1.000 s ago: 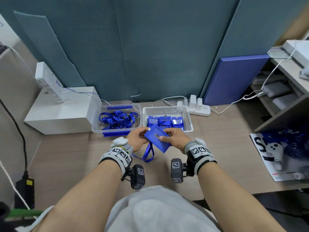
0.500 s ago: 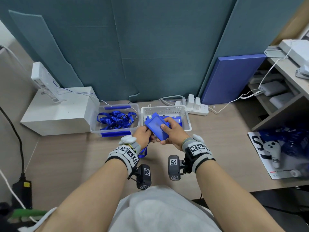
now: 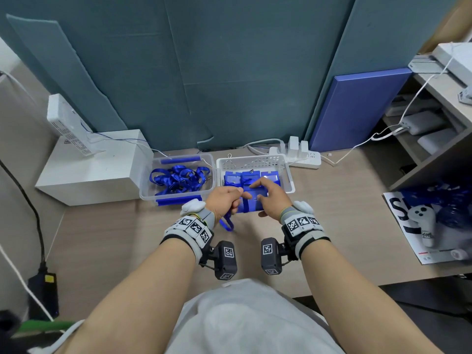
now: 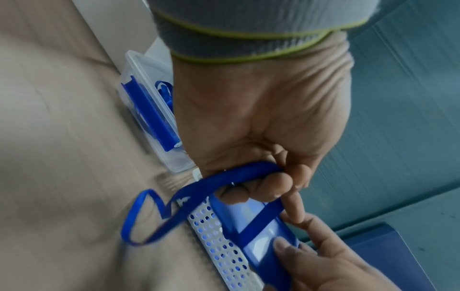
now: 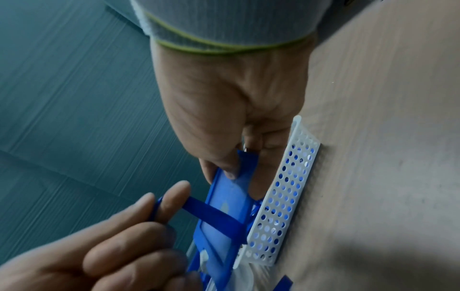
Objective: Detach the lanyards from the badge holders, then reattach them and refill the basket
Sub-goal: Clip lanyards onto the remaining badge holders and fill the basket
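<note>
Blue strap is being wound around the badge holder (image 3: 251, 204), which is held just above the near rim of the white basket (image 3: 288, 172). The holder is pinched at its end by the right hand (image 3: 272, 200); the lanyard (image 4: 259, 222) is pinched taut in the curled left hand (image 3: 224, 203). For a neat result, tension should be kept toward the left grip, each turn laid flat across the window, and the loose loop below that grip gathered before the bundle is lowered into the basket.

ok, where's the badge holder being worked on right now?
Head view, centre: the badge holder is held by both hands at the white basket's near edge, lanyard wrapped across it.
</note>
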